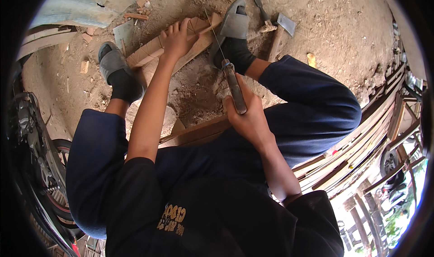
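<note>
My left hand [177,40] lies over a reddish-brown wooden block [151,49] with dark lines across it, fingers curled over it and thumb toward the near side. The block rests along a larger piece of wood [192,58] on the ground between my feet. My right hand [247,116] is wrapped round the handle of a handsaw [234,87]. Its thin blade, seen nearly edge-on, reaches away to the block's right end, beside my right foot in a grey sandal [235,25]. Whether the teeth touch the wood I cannot tell.
A chisel-like tool [259,7] and a hatchet-like tool [280,31] lie right of my right foot. Wood scraps litter the dirt floor [334,19]. Stacked boards [357,150] stand at the right, a motorcycle [43,162] at the left, and a pale sheet [83,6] at the far left.
</note>
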`<state>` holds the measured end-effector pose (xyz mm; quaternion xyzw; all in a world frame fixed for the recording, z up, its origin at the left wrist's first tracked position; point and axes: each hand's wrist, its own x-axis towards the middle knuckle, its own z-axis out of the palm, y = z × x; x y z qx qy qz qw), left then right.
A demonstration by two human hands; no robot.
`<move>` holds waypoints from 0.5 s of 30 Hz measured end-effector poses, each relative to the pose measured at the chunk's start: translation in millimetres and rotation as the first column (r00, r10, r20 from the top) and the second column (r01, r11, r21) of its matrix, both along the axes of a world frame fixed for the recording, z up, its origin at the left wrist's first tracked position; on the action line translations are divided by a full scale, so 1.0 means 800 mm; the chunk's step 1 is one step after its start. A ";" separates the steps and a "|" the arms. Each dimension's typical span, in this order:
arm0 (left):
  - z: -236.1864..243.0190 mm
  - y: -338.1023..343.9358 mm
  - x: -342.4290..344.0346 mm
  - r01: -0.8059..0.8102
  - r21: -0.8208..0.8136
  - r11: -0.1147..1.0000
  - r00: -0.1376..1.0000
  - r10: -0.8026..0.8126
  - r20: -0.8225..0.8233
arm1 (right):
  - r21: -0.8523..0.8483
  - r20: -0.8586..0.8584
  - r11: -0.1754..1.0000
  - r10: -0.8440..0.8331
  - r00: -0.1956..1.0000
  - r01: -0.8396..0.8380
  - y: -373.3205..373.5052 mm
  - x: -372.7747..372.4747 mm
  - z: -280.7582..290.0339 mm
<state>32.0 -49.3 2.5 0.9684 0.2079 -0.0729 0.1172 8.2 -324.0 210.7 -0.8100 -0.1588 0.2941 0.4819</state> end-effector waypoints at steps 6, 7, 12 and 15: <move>-0.003 0.002 0.000 0.003 -0.004 1.000 1.000 -0.003 0.008 | -0.020 -0.041 1.000 -0.010 0.999 0.009 0.002 -0.001 0.002; -0.003 0.002 0.000 0.005 -0.003 1.000 1.000 -0.004 0.003 | -0.013 -0.044 1.000 -0.013 0.999 0.013 0.002 0.000 0.003; -0.004 0.003 0.000 0.015 0.004 1.000 0.999 -0.015 -0.036 | -0.011 -0.015 1.000 -0.006 1.000 0.006 0.000 -0.002 -0.002; -0.004 0.003 0.000 0.015 -0.004 1.000 0.999 -0.015 -0.036 | -0.018 -0.021 1.000 -0.005 1.000 0.004 0.000 -0.002 -0.002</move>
